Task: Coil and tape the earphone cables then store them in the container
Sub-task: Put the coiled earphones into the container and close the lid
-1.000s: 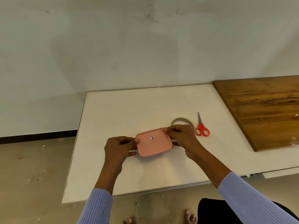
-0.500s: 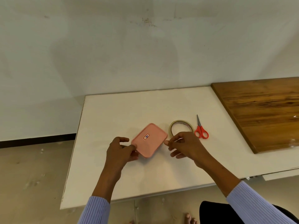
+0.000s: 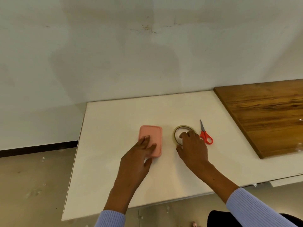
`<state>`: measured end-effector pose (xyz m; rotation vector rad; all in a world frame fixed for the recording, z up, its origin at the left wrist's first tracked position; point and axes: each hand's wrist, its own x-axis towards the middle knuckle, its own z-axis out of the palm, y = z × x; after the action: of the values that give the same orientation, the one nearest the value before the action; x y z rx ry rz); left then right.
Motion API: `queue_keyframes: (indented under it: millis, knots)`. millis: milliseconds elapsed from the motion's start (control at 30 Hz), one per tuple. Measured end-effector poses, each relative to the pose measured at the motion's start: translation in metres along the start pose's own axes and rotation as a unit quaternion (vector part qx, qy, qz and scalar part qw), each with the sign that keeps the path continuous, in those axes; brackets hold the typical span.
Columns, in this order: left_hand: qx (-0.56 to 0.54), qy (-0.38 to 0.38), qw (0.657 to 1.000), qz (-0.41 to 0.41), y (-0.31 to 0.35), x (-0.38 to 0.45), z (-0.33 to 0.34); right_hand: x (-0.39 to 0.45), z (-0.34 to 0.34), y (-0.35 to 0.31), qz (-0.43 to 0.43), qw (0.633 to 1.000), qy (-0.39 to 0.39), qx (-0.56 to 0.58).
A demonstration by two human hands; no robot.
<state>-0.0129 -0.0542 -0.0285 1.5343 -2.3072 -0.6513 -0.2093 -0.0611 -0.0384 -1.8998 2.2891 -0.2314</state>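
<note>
A pink rectangular container (image 3: 153,132) lies with its lid on, near the middle of the white table (image 3: 113,122), long side pointing away from me. My left hand (image 3: 139,158) rests flat on its lid, fingers spread, thumb at the near edge. Just right of it lies a roll of clear tape (image 3: 177,128). My right hand (image 3: 193,148) is over the roll's near side, with fingertips inside the ring and thumb outside it. No earphone cables show.
Red-handled scissors (image 3: 205,136) lie right of the tape roll, blades pointing away. A brown wooden board (image 3: 268,115) covers the table's right end. A white wall stands behind; the table's left and near edges drop to the floor.
The container has turned from lying crosswise to lengthwise and shifted left. My left hand went from gripping its corner to lying flat on it. My right hand let go and moved onto the tape roll.
</note>
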Motion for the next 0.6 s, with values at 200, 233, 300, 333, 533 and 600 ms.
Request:
queue_keyframes:
  millis: [200, 233, 300, 333, 533, 600]
  knots:
    - [0.026, 0.033, 0.997, -0.061, 0.012, 0.014, 0.012, 0.005, 0.016, 0.000, -0.083, 0.996, 0.025, 0.006]
    - [0.030, 0.036, 0.997, -0.066, 0.012, 0.015, 0.012, 0.005, 0.020, 0.000, -0.092, 0.995, 0.033, 0.022]
    - [0.037, 0.039, 0.996, -0.072, 0.012, 0.018, 0.012, 0.008, 0.026, 0.000, -0.100, 0.993, 0.034, 0.043]
    - [0.036, 0.040, 0.996, -0.075, 0.012, 0.019, 0.013, 0.009, 0.027, 0.000, -0.104, 0.993, 0.034, 0.048]
    - [0.042, 0.037, 0.995, -0.082, 0.012, 0.019, 0.012, 0.013, 0.029, 0.004, -0.127, 0.988, 0.050, 0.073]
    - [0.042, 0.039, 0.995, -0.085, 0.012, 0.020, 0.012, 0.013, 0.030, 0.004, -0.128, 0.987, 0.055, 0.079]
